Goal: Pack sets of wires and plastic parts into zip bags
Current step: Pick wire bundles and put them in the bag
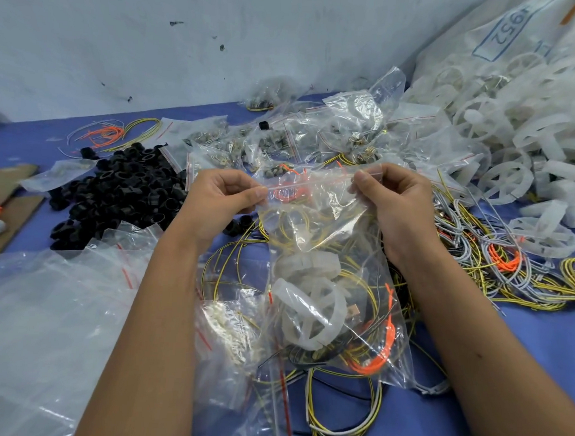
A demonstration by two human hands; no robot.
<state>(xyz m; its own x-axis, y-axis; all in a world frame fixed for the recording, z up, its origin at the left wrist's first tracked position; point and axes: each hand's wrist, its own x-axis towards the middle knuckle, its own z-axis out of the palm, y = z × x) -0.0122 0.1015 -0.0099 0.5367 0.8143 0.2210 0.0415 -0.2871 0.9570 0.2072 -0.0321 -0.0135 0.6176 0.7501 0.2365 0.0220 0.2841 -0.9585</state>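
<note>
- Where the blue surface (521, 343) meets its near edge, flat clear empty bags (37, 322) are heaped at the near left corner, and loose yellow wires (343, 414) coil at near centre.
- Above those wires hangs the zip bag (330, 269), raised off the surface and holding white plastic wheels (311, 314), yellow wire loops and orange wires (377, 360).
- At the bag's top left corner the left hand (221, 198) pinches the plastic between thumb and curled fingers.
- At the top right corner the right hand (392, 202) pinches the red zip strip (317, 183) the same way, so the mouth is stretched between both hands.
- Right of the right arm, a tangle of grey, yellow and orange wires (495, 260) spreads toward the right edge.
- Left of the left hand lies a pile of black plastic rings (122, 191), with brown cardboard (13, 212) at the left edge.
- Behind the hands sit small bags of metal parts (283, 141) in mid-surface.
- At the far right corner, white plastic wheels are heaped against a large white sack (504, 39).
- Near the far left, a few loose wires (118, 133) lie before the pale wall (155, 47).
</note>
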